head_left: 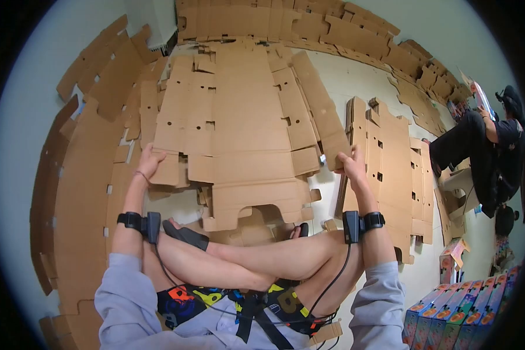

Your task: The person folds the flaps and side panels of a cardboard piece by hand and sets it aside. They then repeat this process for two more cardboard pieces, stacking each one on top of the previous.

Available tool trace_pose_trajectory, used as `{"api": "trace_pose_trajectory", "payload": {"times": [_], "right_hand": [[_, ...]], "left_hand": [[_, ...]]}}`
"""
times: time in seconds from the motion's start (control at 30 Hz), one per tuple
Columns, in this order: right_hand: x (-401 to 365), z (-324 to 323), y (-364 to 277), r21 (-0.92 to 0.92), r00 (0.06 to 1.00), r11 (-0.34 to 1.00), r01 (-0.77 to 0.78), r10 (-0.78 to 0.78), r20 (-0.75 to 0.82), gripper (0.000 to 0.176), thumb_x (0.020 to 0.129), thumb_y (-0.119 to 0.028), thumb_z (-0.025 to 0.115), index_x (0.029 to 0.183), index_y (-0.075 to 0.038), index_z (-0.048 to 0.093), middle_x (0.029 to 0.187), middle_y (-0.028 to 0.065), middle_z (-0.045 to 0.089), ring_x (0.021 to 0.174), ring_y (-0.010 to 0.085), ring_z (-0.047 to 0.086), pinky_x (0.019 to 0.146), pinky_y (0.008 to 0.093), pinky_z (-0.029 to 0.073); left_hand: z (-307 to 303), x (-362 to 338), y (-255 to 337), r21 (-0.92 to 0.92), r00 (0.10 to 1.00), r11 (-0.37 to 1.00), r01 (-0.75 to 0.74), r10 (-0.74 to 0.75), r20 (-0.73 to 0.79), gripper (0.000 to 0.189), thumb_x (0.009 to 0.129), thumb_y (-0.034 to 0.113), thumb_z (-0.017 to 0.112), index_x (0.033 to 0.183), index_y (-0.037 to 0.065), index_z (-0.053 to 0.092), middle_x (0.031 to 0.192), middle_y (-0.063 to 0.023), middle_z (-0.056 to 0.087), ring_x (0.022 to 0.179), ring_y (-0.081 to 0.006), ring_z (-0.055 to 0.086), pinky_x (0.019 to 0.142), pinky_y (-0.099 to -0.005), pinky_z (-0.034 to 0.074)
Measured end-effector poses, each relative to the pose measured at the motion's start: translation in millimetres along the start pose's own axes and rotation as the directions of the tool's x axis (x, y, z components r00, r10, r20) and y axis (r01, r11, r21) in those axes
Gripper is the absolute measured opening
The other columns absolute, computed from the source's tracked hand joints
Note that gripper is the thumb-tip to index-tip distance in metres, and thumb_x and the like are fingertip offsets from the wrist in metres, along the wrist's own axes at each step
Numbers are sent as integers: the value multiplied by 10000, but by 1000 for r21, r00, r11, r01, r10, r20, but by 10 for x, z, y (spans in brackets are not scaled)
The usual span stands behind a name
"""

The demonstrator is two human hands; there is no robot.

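From the head view, we look down on a large cardboard sheet point(248, 116) lying in the middle and stretching toward twelve o'clock, its cut-out end pointing at six. At nine o'clock, our left hand point(151, 162) has its fingers closed narrowly on the sheet's near left corner. At three o'clock, our right hand point(353, 163) pinches the near end of a long cardboard strip point(322, 108) slanting along the sheet's right side; we cannot tell whether the two are joined. Just beyond that hand, also toward three, a cardboard stack point(394, 175) rests on the pale floor point(332, 76). Our crossed legs point(256, 262) sit at six o'clock, colourful boxes point(461, 309) stand in a row at four, and another person point(490, 146) sits far out at three, holding a box point(482, 98).
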State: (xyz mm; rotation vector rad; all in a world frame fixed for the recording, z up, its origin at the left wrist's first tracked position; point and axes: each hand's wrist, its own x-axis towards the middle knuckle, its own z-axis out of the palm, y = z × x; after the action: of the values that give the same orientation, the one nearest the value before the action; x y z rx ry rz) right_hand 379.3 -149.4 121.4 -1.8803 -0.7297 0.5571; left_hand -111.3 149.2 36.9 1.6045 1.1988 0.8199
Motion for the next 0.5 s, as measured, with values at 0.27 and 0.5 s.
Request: {"api": "trace_pose_trajectory", "payload": {"times": [0.27,0.5], "right_hand": [[27,-1203,-1043,-301,800,855,423,-509,-319,315,823,-188,656,1051,-5,539,814,116,609,664,180,574,563,312,448],[-360,-3235,-790,-304,625,913,273,-409,-665,349,855,-204,656,1152,-39,574,979,62,630,733,108,603,514,228,476]], "left_hand": [[1086,-397,918,-308,977,929,-207,177,-121,320,866,68,614,1157,7,494,1096,-85,586,984,-156,573,852,-280,462],[2542,-616,2239,-556,953,796,-240,303,22,328,856,83,632,1141,-17,503,1034,-80,609,922,-136,582,830,-277,467]]}}
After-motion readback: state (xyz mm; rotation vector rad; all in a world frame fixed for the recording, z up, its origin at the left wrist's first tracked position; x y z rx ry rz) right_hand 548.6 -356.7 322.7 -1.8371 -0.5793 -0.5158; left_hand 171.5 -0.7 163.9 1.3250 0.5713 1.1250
